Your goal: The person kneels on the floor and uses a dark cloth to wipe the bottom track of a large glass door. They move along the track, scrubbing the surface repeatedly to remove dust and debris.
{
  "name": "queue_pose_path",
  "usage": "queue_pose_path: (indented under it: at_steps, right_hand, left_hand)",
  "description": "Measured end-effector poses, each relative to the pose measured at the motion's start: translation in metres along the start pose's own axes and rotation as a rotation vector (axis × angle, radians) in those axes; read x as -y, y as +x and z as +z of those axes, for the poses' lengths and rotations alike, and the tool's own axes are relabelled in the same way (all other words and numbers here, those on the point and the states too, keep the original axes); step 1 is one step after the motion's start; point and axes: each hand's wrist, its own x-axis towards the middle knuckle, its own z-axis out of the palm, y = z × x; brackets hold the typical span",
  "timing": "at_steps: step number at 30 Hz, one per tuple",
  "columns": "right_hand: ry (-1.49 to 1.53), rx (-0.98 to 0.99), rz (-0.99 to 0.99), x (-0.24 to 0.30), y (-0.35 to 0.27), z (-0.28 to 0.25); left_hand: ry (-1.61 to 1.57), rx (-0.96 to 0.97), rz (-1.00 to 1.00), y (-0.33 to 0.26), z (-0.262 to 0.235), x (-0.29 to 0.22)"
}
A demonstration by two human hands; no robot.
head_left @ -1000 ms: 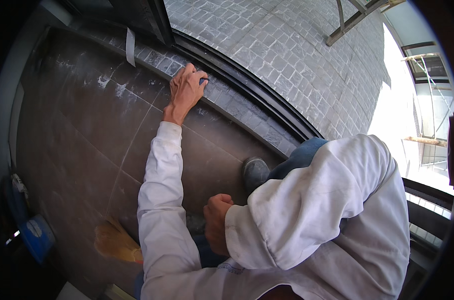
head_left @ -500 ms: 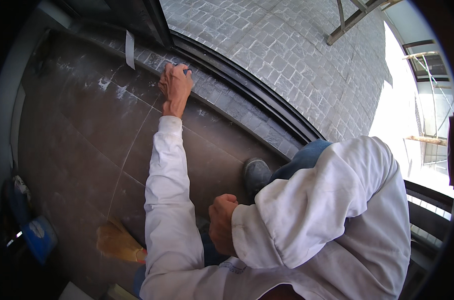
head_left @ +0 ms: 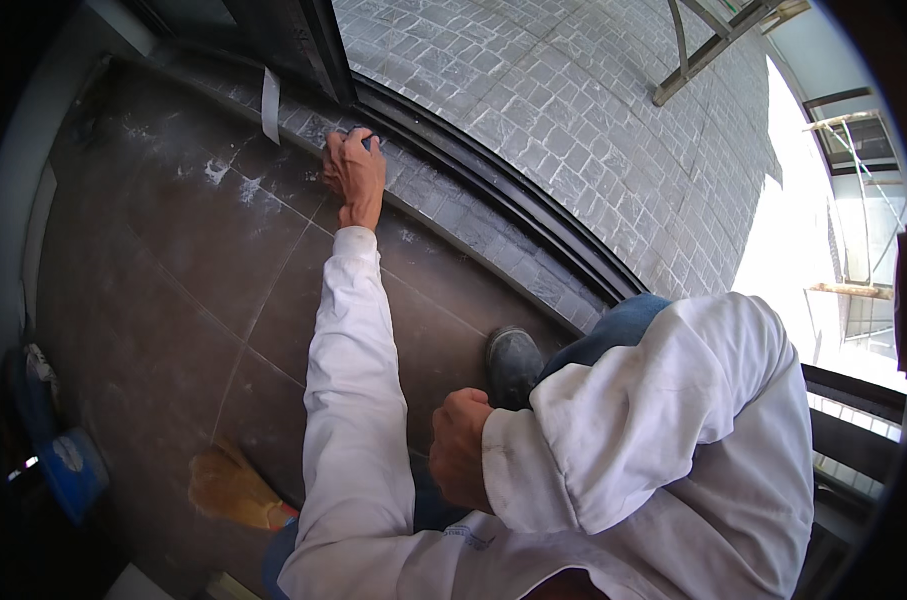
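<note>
My left hand [head_left: 354, 175] reaches far out over the dark floor tiles [head_left: 203, 240] and presses a small blue object [head_left: 369, 143] against the floor beside the black door track [head_left: 493, 200]. Only a bit of that blue thing shows past my fingers. My right hand [head_left: 460, 447] is closed in a fist near my knee, close to my dark shoe [head_left: 513, 362], with nothing visible in it. Both arms wear white sleeves.
White smears mark the tiles near a strip of pale tape [head_left: 270, 104]. A yellow-brown brush or cloth [head_left: 231, 490] lies by my left elbow. A blue container [head_left: 68, 470] stands at the left edge. Grey paving [head_left: 573, 110] lies beyond the track.
My left hand has slid along the track edge, away to the left and farther out, arm stretching. The right fist has stayed by the knee.
</note>
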Motion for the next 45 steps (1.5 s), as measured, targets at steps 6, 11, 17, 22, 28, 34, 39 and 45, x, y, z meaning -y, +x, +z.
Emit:
queue_pose_path:
  at_steps: [6, 11, 17, 22, 28, 34, 39, 45]
  right_hand:
    - [-0.038, -0.015, -0.026, -0.012, -0.002, 0.002]
    - [-0.045, -0.02, 0.013, -0.019, -0.016, -0.004]
    - [-0.173, -0.263, -0.59, -0.029, 0.066, -0.033]
    - [-0.19, -0.228, -0.671, -0.038, 0.087, -0.05]
    - [-0.182, -0.218, -0.459, -0.034, 0.059, -0.042]
    - [-0.348, -0.099, -0.511, -0.029, 0.061, -0.032]
    - [-0.305, -0.154, -0.507, -0.018, 0.072, -0.033]
    - [-0.234, -0.042, -0.385, -0.006, 0.066, -0.033]
  left_hand:
    - [-0.078, 0.129, 0.237, -0.024, -0.009, -0.013]
    - [-0.003, -0.071, 0.076, -0.001, 0.016, 0.002]
    - [-0.303, -0.069, 0.191, -0.049, 0.037, -0.017]
    - [-0.284, 0.094, 0.183, -0.042, 0.027, -0.012]
    - [-0.164, -0.145, -0.036, 0.024, 0.033, 0.023]
    - [-0.188, 0.172, 0.128, -0.047, -0.003, -0.021]
    - [-0.226, 0.22, 0.303, -0.092, -0.027, -0.034]
    - [-0.075, -0.061, 0.116, 0.009, -0.011, 0.032]
